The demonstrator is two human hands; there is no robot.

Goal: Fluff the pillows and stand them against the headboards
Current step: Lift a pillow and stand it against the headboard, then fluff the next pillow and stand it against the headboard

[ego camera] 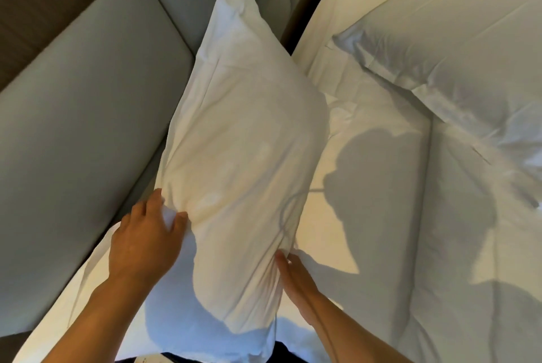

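Pillow (240, 133) rises beside the grey headboard (82, 104); left hand (143, 239) grips its near-left edge, right hand (296, 283) presses flat-fingered against its right side.

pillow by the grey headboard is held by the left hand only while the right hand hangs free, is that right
Not quite. In the head view the left hand grips the pillow by the grey headboard, but the right hand is not free: it presses against the pillow's opposite side.

The pillow (240, 133) is plain white, the headboard (88, 98) at nine o'clock plain grey, the sheet (372, 163) at three o'clock white.
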